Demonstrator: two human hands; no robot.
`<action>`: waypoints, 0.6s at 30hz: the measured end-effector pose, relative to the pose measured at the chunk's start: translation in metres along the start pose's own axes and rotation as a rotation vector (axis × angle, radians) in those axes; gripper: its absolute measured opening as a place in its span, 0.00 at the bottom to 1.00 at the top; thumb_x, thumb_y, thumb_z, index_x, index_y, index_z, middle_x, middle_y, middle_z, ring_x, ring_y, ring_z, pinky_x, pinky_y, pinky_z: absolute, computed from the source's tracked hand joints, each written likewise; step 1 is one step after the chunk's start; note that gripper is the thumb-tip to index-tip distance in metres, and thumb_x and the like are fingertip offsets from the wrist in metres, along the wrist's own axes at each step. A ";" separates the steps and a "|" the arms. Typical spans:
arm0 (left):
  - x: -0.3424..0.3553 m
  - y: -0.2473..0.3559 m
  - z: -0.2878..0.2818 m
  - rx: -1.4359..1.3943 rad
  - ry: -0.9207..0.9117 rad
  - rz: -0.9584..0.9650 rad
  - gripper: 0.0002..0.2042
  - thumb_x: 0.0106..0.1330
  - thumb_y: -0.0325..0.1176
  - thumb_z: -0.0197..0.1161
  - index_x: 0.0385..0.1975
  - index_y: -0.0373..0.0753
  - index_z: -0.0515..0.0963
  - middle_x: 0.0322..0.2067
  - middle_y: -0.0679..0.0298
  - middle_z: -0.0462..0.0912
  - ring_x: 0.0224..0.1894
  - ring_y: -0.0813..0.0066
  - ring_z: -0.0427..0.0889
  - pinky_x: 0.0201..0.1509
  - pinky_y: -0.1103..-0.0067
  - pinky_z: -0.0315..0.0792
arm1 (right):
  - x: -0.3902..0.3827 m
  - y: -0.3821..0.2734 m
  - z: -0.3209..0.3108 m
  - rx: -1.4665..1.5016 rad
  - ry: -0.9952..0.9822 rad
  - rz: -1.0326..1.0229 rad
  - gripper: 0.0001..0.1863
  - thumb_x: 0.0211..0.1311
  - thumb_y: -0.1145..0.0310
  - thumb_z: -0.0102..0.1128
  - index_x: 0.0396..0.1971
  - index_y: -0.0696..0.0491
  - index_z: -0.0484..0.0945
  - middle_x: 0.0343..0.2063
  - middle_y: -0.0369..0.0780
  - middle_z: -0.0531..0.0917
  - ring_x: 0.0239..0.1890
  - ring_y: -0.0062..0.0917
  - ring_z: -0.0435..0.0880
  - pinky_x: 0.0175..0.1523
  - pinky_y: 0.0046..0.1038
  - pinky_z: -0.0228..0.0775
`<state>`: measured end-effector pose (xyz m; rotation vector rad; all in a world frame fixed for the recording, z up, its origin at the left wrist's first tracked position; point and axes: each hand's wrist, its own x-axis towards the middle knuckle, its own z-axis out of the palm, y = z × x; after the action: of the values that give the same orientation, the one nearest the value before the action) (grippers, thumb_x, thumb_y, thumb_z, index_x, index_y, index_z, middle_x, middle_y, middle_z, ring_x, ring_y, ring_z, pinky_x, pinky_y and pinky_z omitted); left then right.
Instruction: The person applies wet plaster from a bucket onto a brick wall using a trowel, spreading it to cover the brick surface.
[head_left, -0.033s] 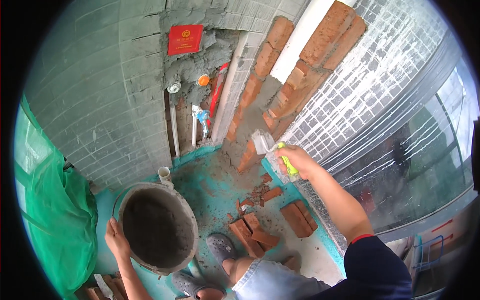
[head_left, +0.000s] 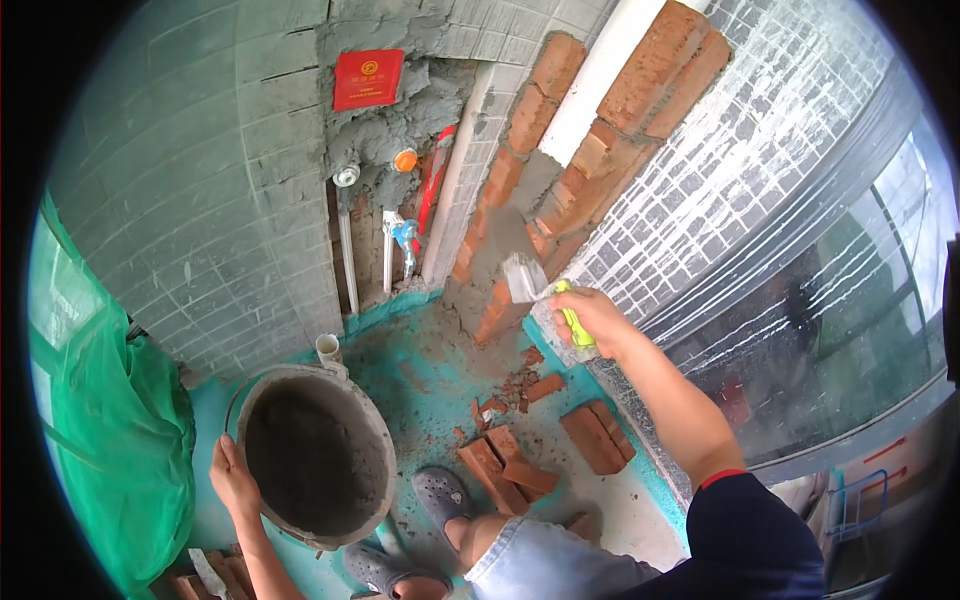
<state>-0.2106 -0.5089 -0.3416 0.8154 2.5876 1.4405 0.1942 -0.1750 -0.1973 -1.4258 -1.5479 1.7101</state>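
My right hand (head_left: pixel 592 322) is closed round the yellow-green handle of a trowel (head_left: pixel 524 278). Its pale, mortar-smeared blade points up and left, at the grey mortar (head_left: pixel 512 238) filling the gap between two columns of red brick (head_left: pixel 497 180). Whether the blade presses on the mortar or hovers just off it, I cannot tell. My left hand (head_left: pixel 234 480) grips the wire handle at the left side of a round bucket (head_left: pixel 384 440). Dark grey mortar (head_left: pixel 310 455) lies inside the bucket, which stands in front of me, left of my feet.
A white pipe (head_left: pixel 590 90) runs down between the brick columns. Loose bricks (head_left: pixel 598 438) and broken pieces (head_left: pixel 520 388) lie on the floor near my shoes. Left hangs green netting (head_left: pixel 110 400); a short white pipe stub (head_left: pixel 328 347) rises behind the bucket. Wall taps (head_left: pixel 405 232) and a window (head_left: pixel 800 320) flank the corner.
The trowel has tilted slightly at the mortar, and the grey patch above its blade looks smoother and more sharply outlined. My left hand and the bucket stay put.
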 end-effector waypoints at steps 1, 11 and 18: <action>0.000 0.000 0.002 -0.002 -0.001 0.004 0.20 0.73 0.43 0.45 0.24 0.32 0.67 0.16 0.57 0.62 0.21 0.72 0.58 0.25 0.72 0.58 | -0.003 -0.002 0.003 0.002 0.004 -0.003 0.08 0.59 0.65 0.57 0.27 0.54 0.72 0.19 0.34 0.74 0.19 0.21 0.75 0.21 0.24 0.65; -0.014 0.015 0.008 0.006 -0.031 0.004 0.21 0.73 0.44 0.45 0.24 0.32 0.67 0.16 0.57 0.62 0.21 0.71 0.58 0.25 0.71 0.58 | -0.018 0.001 0.034 0.347 0.082 -0.175 0.07 0.61 0.67 0.54 0.35 0.54 0.72 0.22 0.33 0.73 0.20 0.18 0.72 0.23 0.22 0.64; -0.013 0.019 0.010 -0.003 -0.063 0.006 0.21 0.73 0.44 0.45 0.24 0.32 0.66 0.16 0.57 0.61 0.21 0.70 0.57 0.25 0.71 0.57 | -0.012 -0.003 0.045 0.084 0.158 -0.281 0.10 0.64 0.64 0.54 0.37 0.56 0.71 0.22 0.34 0.71 0.19 0.18 0.71 0.23 0.23 0.63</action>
<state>-0.1886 -0.4990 -0.3340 0.8547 2.5386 1.3972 0.1587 -0.2047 -0.1965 -1.2056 -1.4923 1.4442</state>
